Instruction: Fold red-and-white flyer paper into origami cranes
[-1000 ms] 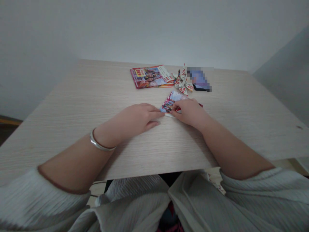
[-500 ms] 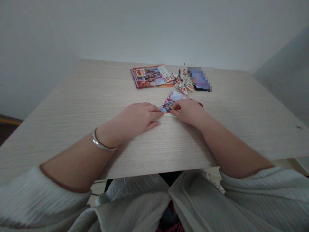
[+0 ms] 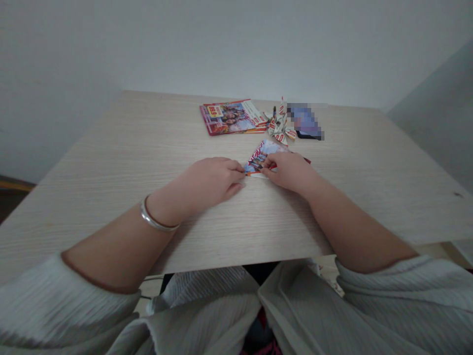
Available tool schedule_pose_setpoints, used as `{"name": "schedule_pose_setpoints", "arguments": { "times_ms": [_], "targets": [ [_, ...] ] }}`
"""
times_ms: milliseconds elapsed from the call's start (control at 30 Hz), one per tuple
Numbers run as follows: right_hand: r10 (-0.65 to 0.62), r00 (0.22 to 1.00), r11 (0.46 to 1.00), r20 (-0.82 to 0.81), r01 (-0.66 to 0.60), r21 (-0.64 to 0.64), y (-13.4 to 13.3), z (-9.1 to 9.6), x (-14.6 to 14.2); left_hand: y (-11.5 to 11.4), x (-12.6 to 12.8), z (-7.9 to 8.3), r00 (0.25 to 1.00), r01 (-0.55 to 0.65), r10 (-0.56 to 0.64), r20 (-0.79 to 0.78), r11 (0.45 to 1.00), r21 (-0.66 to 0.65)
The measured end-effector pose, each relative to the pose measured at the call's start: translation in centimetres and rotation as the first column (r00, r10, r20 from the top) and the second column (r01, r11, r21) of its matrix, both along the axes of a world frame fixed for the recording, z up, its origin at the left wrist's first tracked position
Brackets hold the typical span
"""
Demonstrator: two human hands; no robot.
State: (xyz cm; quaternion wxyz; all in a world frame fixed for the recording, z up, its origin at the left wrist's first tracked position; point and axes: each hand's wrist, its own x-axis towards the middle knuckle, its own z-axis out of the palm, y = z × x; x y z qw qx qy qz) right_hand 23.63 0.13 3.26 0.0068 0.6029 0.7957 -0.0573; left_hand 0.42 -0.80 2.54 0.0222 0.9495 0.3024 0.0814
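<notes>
**Two hands on a small printed sheet at mid-table**

The sheet (image 3: 263,152) lies flat near the middle of the table (image 3: 140,143). The left hand (image 3: 210,180) has its fingers curled together, thumb and forefinger pinching the sheet's left corner. The right hand (image 3: 291,172) covers the right part, with its fingertips bunched on the near edge.

Just behind are folded paper figures (image 3: 280,126), with a flyer (image 3: 231,117) to their left and a blurred dark phone (image 3: 306,124) to their right, all close to the sheet's far side.

The pale wood is bare to the left and right, and a plain grey wall stands behind.
</notes>
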Motion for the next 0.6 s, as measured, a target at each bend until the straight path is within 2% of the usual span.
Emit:
{"name": "schedule_pose_setpoints", "arguments": {
  "times_ms": [100, 233, 333, 400, 600],
  "targets": [
    [-0.009, 1.000, 1.000, 0.006, 0.009, 0.004, 0.0, 0.0, 0.0, 0.2, -0.1, 0.5, 0.996, -0.042, 0.038, -0.084, 0.998, -0.054],
    [-0.023, 1.000, 1.000, 0.012, 0.022, 0.020, -0.2, -0.2, -0.1, 0.5, -0.3, 0.9, 0.989, -0.124, 0.116, -0.091, 0.988, -0.091],
    [0.001, 1.000, 0.998, -0.001, -0.001, 0.055, -0.3, -0.2, 0.0, 0.5, -0.2, 0.6, 0.979, -0.203, 0.202, -0.024, 0.976, -0.078],
    [0.024, 1.000, 0.995, -0.008, -0.024, 0.098, -0.4, -0.2, 0.2, 0.5, 0.1, 0.1, 0.978, -0.200, 0.204, 0.051, 0.977, -0.072],
    [0.252, 0.966, 0.944, -0.061, -0.231, 0.233, -0.8, 0.3, 0.5, 1.3, 1.3, -1.1, 0.984, -0.145, 0.147, 0.104, 0.989, -0.028]
  ]
}}
